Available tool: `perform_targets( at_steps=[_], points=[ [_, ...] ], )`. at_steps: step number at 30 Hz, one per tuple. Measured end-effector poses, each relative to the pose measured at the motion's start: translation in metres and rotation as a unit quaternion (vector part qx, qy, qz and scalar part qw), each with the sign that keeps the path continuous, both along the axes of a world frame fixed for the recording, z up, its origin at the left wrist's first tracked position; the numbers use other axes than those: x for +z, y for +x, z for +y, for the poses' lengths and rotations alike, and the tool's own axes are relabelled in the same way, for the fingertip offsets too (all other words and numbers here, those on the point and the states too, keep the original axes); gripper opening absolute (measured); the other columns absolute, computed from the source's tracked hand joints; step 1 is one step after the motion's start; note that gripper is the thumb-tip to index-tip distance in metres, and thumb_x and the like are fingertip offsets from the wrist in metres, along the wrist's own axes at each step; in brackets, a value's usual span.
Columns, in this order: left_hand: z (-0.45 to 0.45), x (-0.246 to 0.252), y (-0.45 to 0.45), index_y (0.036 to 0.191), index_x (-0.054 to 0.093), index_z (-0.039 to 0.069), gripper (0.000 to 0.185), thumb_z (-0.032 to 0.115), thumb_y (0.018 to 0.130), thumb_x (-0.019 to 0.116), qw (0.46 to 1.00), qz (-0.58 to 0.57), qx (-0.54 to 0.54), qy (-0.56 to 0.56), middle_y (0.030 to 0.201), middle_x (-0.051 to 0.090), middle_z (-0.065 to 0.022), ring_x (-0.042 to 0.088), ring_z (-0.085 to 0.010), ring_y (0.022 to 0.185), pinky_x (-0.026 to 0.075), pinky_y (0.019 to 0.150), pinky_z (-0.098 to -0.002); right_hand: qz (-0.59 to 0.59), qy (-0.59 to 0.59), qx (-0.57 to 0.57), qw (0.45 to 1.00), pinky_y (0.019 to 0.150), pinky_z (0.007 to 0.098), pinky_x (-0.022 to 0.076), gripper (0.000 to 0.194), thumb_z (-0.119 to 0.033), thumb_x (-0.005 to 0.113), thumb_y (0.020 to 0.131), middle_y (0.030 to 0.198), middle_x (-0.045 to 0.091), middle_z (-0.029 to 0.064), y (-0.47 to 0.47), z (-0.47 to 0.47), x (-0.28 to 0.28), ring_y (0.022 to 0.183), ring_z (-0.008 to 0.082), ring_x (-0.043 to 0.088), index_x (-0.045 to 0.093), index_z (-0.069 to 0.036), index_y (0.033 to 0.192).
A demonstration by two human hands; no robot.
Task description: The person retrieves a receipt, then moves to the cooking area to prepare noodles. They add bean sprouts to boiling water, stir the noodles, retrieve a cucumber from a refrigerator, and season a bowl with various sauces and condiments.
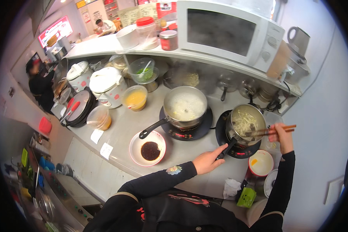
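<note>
My left hand (209,161) is at the black handle (228,148) of a small steel saucepan (231,120), its fingers around the grip's near end. Pale shredded food (245,120) with some darker pieces lies inside that pan. In my right hand (282,138) is a pair of wooden chopsticks (288,128), whose tips reach into the food. Under the saucepan is a round black induction cooker (220,127) with lit red marks. Left of it, a larger saucepan (177,123) of foaming, bubbling liquid stands on a second induction cooker (201,134).
A bowl of dark sauce (149,150) stands near the counter's front edge. Tubs of yellow liquid (135,98) and rice cookers (108,87) are farther left. A white bowl (261,163) sits close to my right forearm. Above hangs a shelf with a microwave (223,32). A person (40,84) stands far left.
</note>
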State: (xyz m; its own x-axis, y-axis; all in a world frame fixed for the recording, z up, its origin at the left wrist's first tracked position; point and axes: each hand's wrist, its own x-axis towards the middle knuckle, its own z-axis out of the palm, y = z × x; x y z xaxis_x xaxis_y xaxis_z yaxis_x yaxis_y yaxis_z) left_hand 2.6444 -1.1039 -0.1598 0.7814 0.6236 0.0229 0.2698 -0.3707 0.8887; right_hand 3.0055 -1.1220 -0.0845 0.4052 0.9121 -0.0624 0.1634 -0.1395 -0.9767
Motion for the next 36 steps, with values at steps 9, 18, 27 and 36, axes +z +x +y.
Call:
perform_targets(
  at_steps=[9,18,27,36],
  points=[
    [-0.026,0.003,-0.030,0.151,0.018,0.009,0.080,0.025,0.088,0.065,0.995,-0.057,0.051,-0.056,0.070,0.058,-0.0126,0.057,-0.0280,0.060,0.045,0.059,-0.0402,0.221,0.075,-0.118,0.965,0.081,0.0234,0.0538,0.026,-0.021,0.061,0.095,0.106,0.066,0.0083,0.006,-0.010,-0.086,0.094,0.0143,0.064,0.060,-0.003,0.115],
    [-0.108,-0.072,-0.271,0.081,0.054,0.000,0.030,0.025,0.098,0.050,0.988,-0.047,0.045,-0.138,0.077,0.061,-0.0142,0.059,-0.0289,0.073,0.047,0.068,-0.0387,0.341,-0.016,-0.107,0.934,0.067,0.0173,0.0565,0.017,-0.008,0.060,0.094,0.099,0.067,0.0043,-0.122,-0.130,-0.111,0.082,0.0088,0.066,0.060,-0.005,0.110],
    [-0.152,-0.151,-0.613,0.063,0.055,0.003,0.043,0.030,0.097,0.053,0.817,-0.072,0.530,-0.214,0.056,0.052,-0.0011,0.047,-0.0093,0.052,0.040,0.051,-0.0273,0.259,-0.377,0.276,0.845,0.051,0.0262,0.0396,0.023,-0.022,0.063,0.093,0.065,0.048,-0.0004,-0.538,-0.141,-0.193,0.056,0.0115,0.048,0.054,-0.009,0.077],
    [-0.076,-0.205,-0.792,0.098,0.058,0.003,0.018,0.015,0.097,0.045,0.759,-0.114,0.609,-0.202,0.074,0.060,-0.0031,0.053,-0.0110,0.056,0.044,0.053,-0.0264,-0.089,-0.399,0.433,0.803,0.091,0.0302,0.0456,0.056,-0.044,0.067,0.087,0.114,0.065,0.0129,-0.641,-0.097,-0.323,0.104,0.0223,0.061,0.061,0.002,0.118]
  ],
)
